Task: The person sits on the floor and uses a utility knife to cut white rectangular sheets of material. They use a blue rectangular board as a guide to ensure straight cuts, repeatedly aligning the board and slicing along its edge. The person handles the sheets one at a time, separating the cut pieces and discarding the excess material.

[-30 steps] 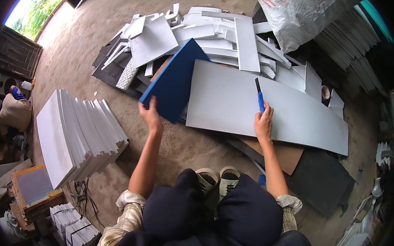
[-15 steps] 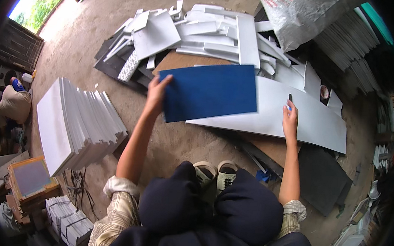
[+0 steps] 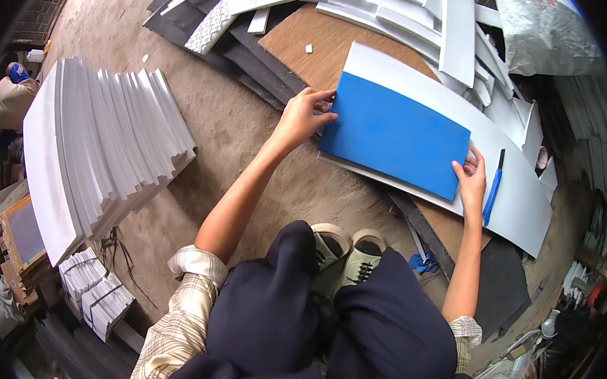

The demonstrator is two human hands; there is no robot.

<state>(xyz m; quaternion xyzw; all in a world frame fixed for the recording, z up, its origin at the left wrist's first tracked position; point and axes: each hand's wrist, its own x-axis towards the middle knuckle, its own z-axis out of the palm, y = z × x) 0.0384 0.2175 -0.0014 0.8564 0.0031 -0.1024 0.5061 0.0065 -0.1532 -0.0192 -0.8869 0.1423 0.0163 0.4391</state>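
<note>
A blue rectangular sheet [image 3: 397, 136] lies over a long white foam board [image 3: 525, 185] in front of my knees. My left hand [image 3: 307, 118] grips the sheet's left edge between thumb and fingers. At its right edge my right hand [image 3: 471, 176] pinches it, thumb on top. Just right of that hand, a blue utility knife [image 3: 492, 190] rests on the white board, its dark blade end pointing away from me. Beneath the board, a brown wooden panel [image 3: 358, 40] shows at the far side.
A tall stack of white boards [image 3: 100, 152] stands on the floor at left. White offcuts [image 3: 403, 15] pile up beyond the board. Strapped white bundles [image 3: 96, 291] sit at lower left, and a whitish plastic sack [image 3: 547, 38] at far right. Black sheets [image 3: 503, 283] stick out at right.
The blue sheet has come down onto the white board, farther right. My right hand has let go of the utility knife and taken the sheet's right edge. The view has shifted.
</note>
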